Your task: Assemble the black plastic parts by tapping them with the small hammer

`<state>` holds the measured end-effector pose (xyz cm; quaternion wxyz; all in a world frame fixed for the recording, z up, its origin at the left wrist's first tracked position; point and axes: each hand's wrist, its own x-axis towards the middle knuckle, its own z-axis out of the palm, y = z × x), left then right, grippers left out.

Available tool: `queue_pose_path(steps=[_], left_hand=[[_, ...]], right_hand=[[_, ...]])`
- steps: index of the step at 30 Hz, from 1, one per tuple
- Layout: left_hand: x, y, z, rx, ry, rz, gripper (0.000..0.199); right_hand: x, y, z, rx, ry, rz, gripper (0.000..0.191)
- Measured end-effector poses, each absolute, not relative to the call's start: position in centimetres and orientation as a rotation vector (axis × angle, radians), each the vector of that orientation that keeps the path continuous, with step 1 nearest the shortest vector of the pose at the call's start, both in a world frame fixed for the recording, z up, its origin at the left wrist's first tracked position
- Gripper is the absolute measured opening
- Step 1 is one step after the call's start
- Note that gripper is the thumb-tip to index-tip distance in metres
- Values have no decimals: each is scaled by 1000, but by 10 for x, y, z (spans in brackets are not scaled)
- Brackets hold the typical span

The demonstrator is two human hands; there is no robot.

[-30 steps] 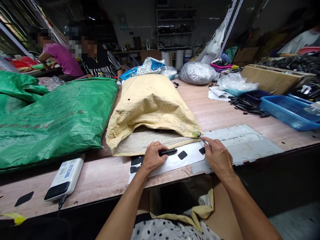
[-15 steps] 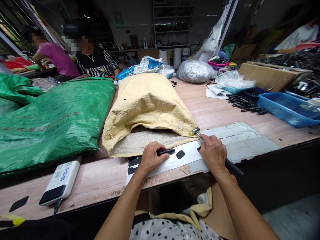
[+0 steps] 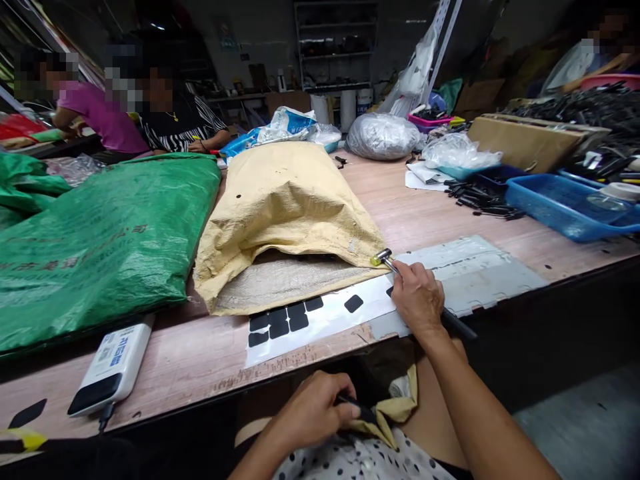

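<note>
My right hand is wrapped round a small hammer. Its head, one face yellow, lies by the corner of a beige woven sack, and its black handle sticks out behind my wrist. My left hand is below the table edge, over my lap, closed on a black tube-shaped part partly hidden by the fingers. Beneath it shows the yellowish rim of an open bag. On the table in front lies a white sheet with several black rounded patches.
A green sack and a white power bank are at left. A grey plate extends right of my hand. Farther right are black parts and a blue tray. Co-workers sit across the table.
My left hand has moved from the white sheet down over my lap with the black tube-shaped part, uncovering more patches. My right hand still holds the hammer; the view has shifted slightly.
</note>
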<state>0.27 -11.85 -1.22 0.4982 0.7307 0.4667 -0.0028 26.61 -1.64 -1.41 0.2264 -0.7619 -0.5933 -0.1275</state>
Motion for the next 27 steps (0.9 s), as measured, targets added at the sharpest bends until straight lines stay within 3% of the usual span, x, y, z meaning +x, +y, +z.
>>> queue_pose_path(steps=[3, 6, 13, 16, 20, 27], left_hand=[[11, -130, -72, 1701, 1436, -189, 36], [16, -133, -91, 1690, 1432, -252, 47], [24, -89, 23, 1771, 813, -39, 38], [25, -36, 54, 1956, 976, 205, 31], [26, 40, 45, 2257, 1637, 470, 28], [29, 89, 28, 2541, 1799, 353, 14]], right_hand=[[266, -16, -13, -2100, -1636, -356, 31], [265, -17, -12, -2104, -1636, -356, 31], [265, -17, -14, -2108, -1631, -378, 31], [265, -16, -14, -2107, -1636, -374, 31], [265, -16, -14, -2109, -1639, -355, 31], [265, -17, -12, -2099, -1649, -351, 31]])
